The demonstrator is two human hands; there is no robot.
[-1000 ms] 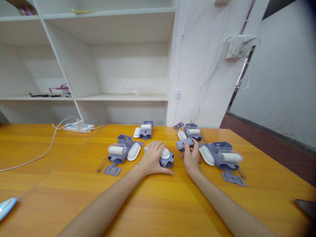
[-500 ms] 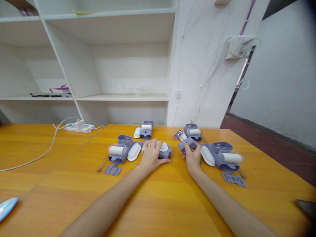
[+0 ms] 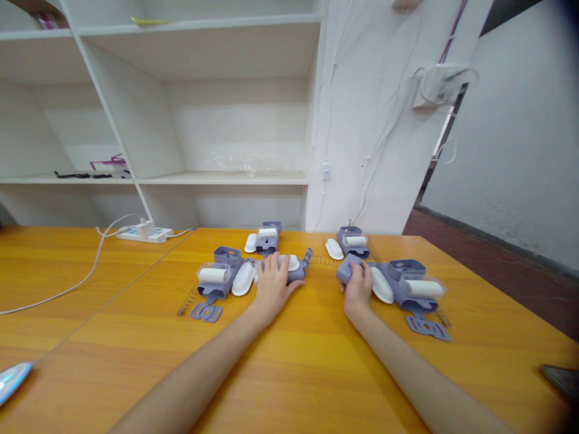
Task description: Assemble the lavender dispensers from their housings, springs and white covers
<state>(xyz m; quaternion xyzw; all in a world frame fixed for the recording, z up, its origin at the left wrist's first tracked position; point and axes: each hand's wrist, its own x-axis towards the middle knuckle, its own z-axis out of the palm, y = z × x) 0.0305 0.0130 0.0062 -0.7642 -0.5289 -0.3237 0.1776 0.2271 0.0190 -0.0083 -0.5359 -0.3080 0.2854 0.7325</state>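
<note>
My left hand lies over a grey-purple plastic housing, fingers across its top and thumb at its front side. A white oval cover shows beside the fingers; the rest is hidden under the palm. At the housing's right end stands a flat cut-out plate, with a coil spring lying to its right. My right hand is closed on a small grey-purple box-shaped part, held tilted. Right of that hand rests another white oval cover.
Similar part sets surround my hands: a near left housing, a near right housing, a back left housing and a back right housing. A power strip sits at the back left. A dark object lies at the right edge.
The small box part in my right hand has turned and tilted. My left hand and its housing have shifted slightly left. A cut-out plate now shows at the housing's right end; one by the back right cover is gone.
</note>
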